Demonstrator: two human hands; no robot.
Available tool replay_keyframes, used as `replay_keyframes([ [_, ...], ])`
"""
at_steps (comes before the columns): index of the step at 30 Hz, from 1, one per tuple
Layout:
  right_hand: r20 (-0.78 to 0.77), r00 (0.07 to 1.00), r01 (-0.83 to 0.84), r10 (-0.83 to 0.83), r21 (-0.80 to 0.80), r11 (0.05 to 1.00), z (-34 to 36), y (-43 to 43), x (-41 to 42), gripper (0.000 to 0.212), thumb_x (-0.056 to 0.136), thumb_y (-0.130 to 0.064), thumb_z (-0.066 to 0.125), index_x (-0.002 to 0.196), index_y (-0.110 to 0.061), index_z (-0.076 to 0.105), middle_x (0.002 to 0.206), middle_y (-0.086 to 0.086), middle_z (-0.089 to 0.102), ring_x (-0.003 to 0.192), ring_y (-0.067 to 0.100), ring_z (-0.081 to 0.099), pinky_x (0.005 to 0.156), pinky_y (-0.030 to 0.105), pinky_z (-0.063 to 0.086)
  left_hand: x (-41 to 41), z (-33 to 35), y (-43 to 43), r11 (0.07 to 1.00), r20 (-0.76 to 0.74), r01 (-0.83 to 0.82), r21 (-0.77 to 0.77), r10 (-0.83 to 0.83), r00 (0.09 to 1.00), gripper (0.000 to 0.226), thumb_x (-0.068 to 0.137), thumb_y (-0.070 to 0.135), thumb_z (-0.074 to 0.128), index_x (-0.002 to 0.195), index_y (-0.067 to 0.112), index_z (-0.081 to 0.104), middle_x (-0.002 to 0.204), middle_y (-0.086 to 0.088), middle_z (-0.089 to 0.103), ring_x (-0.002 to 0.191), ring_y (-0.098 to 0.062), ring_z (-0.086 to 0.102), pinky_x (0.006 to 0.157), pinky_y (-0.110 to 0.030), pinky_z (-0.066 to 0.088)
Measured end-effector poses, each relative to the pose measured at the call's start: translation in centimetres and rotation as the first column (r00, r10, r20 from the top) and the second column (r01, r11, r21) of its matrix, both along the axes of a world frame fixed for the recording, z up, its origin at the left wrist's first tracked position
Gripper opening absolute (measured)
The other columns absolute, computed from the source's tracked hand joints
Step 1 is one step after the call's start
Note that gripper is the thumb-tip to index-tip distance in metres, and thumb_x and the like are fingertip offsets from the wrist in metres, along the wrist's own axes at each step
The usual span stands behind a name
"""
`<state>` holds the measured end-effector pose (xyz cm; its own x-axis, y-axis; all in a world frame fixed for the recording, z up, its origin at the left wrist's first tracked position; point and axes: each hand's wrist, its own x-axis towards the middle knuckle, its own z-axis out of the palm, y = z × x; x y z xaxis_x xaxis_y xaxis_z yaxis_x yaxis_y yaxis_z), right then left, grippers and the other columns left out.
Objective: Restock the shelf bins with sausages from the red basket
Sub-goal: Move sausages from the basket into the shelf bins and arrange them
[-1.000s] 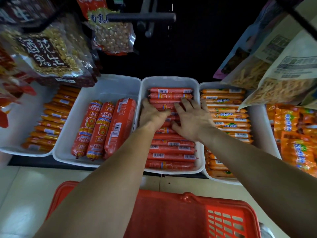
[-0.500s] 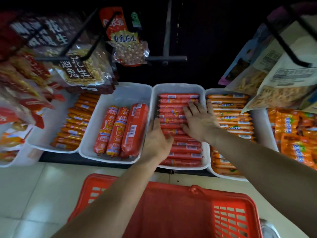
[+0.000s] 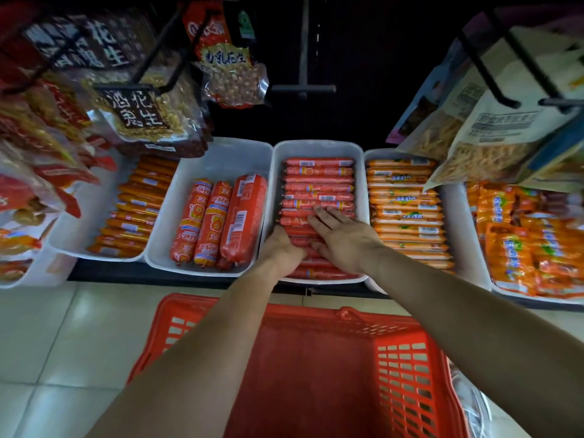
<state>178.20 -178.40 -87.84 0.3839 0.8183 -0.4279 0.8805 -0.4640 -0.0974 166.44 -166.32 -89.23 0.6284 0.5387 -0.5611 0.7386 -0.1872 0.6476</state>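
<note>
Thin red sausages (image 3: 319, 188) lie stacked crosswise in the middle white shelf bin (image 3: 316, 145). Both hands are in the near half of that bin. My right hand (image 3: 343, 240) lies flat on the sausages with straight fingers pointing toward the back. My left hand (image 3: 281, 248) is beside it at the bin's left side, its fingers bent down onto the sausages and hidden behind the back of the hand. The red basket (image 3: 407, 361) stands on the floor below my forearms, and only its red bottom shows.
Thick red sausages (image 3: 218, 222) fill the bin to the left, with thin orange ones (image 3: 132, 213) beyond. Orange sausages (image 3: 407, 213) fill the bin to the right, then orange packs (image 3: 521, 245). Snack bags (image 3: 139, 118) hang on hooks above both sides.
My left hand moved from the bin's near left edge back onto the sausages beside my right hand. My right hand slid nearer along the stack. The view has tilted up a little.
</note>
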Motion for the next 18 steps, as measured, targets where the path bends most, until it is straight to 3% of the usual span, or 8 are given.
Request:
replay_keyframes([
  [5, -0.038, 0.997, 0.067, -0.068, -0.023, 0.997, 1.3, 0.4, -0.8, 0.068, 0.102, -0.055, 0.028, 0.159, -0.025, 0.005, 0.167, -0.001, -0.007, 0.154, 0.021, -0.002, 0.124, 0.043, 0.007, -0.7, 2.5, -0.9, 0.988, 0.007, 0.129, 0.085, -0.13, 0.991, 0.075, 0.084, 0.033, 0.071, 0.148, 0.027, 0.033, 0.13, -0.001, 0.058, 0.114, -0.023, 0.06, 0.101, -0.042, 0.049],
  [9, -0.062, 0.984, 0.17, -0.168, 0.035, 0.985, 3.8, 0.0, -2.6, 0.064, 0.1, -0.047, 0.039, 0.156, -0.023, 0.021, 0.164, 0.002, 0.018, 0.149, 0.027, 0.019, 0.121, 0.044, 0.02, -3.3, 6.3, -2.0, 0.971, 0.035, 0.193, 0.142, -0.2, 0.979, 0.047, 0.091, 0.028, 0.066, 0.135, 0.024, 0.05, 0.125, -0.001, 0.064, 0.11, -0.021, 0.063, 0.096, -0.036, 0.05],
  [12, -0.11, 0.968, 0.234, -0.227, 0.056, 0.971, 5.7, -0.1, -4.8, 0.064, 0.098, -0.044, 0.045, 0.155, -0.025, 0.024, 0.157, 0.003, 0.031, 0.14, 0.032, 0.034, 0.113, 0.043, 0.033, -7.1, 9.5, -1.7, 0.949, 0.046, 0.269, 0.164, -0.28, 0.959, 0.04, 0.093, 0.026, 0.063, 0.132, 0.021, 0.059, 0.118, -0.001, 0.068, 0.106, -0.019, 0.064, 0.088, -0.026, 0.049],
  [14, -0.131, 0.968, 0.222, -0.213, 0.05, 0.974, 6.5, 0.3, -6.4, 0.066, 0.097, -0.044, 0.048, 0.155, -0.022, 0.026, 0.157, 0.005, 0.03, 0.139, 0.034, 0.035, 0.11, 0.044, 0.035, -9.6, 10.9, -0.2, 0.922, -0.001, 0.306, 0.237, -0.315, 0.949, 0.037, 0.092, 0.028, 0.064, 0.128, 0.021, 0.062, 0.118, -0.002, 0.069, 0.108, -0.019, 0.064, 0.088, -0.024, 0.047],
  [18, -0.178, 0.97, 0.187, -0.164, 0.123, 0.975, 7.3, 2.8, -8.9, 0.068, 0.095, -0.043, 0.051, 0.155, -0.02, 0.027, 0.157, 0.006, 0.031, 0.139, 0.033, 0.035, 0.106, 0.043, 0.038, -12.7, 11.7, 5.5, 0.847, -0.229, 0.397, 0.353, -0.333, 0.915, 0.038, 0.09, 0.036, 0.062, 0.127, 0.027, 0.061, 0.128, -0.004, 0.064, 0.118, -0.025, 0.06, 0.097, -0.031, 0.048],
])
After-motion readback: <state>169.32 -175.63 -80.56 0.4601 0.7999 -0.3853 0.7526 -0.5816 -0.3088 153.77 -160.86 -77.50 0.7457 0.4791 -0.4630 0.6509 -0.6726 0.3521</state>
